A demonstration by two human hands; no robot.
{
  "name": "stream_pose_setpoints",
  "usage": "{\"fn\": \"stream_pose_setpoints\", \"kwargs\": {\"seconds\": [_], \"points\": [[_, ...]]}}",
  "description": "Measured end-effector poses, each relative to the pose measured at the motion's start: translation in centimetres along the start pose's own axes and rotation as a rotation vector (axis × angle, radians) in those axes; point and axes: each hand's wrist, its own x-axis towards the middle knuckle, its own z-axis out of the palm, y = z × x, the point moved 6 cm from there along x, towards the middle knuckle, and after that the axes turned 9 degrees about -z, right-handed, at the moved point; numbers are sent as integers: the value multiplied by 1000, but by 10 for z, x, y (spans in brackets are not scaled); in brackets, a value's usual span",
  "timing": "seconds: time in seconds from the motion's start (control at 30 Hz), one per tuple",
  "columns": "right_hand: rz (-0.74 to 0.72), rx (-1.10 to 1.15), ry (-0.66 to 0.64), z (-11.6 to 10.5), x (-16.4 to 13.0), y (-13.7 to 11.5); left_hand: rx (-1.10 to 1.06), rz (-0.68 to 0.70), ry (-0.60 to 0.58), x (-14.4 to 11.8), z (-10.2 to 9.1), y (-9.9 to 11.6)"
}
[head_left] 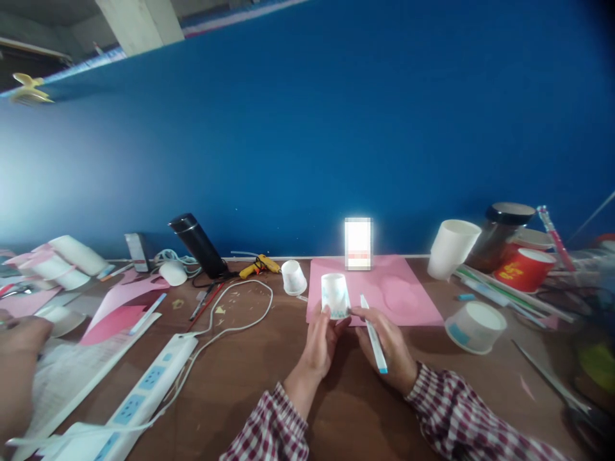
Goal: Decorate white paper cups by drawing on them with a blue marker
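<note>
While a small paper cup [335, 296] is held upside down in the fingers of the left hand [321, 342] above the pink sheet [384, 288], a pen [373, 334] is gripped in the closed right hand [390, 349], at the cup's four o'clock. A bowl [475, 326] is seen at three o'clock.

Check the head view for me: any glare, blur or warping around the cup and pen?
Head view: the lit rectangle against the blue wall is blown out and pixelated; wide-angle warping tilts and bends the edges, and the far right blurs dark. The small cup in the left hand and the pen in the right hand stay fairly sharp.
</note>
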Motion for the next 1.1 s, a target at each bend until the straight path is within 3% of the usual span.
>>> {"fn": "stream_pose_setpoints", "kwargs": {"seconds": [0.23,0.4,0.5,0.67,0.87,1.0,1.1], "points": [[3,8,26,-1,1,-3,6,-14,61,0,-8,-4],[172,-23,147,-11,2,3,-58,-32,51,1,-6,-2],[265,-12,199,-15,1,10,-161,-116,8,2,-5,-2],[302,39,250,-15,1,18,-253,-264,-14,1,-6,-5],[315,43,227,-10,-2,24,-263,-127,32,-1,-4,13],[296,62,200,-6,-3,24,-187,-68,170,-2,-16,39],[244,49,172,-3,-3,22,30,82,405,-1,-40,73]]}}
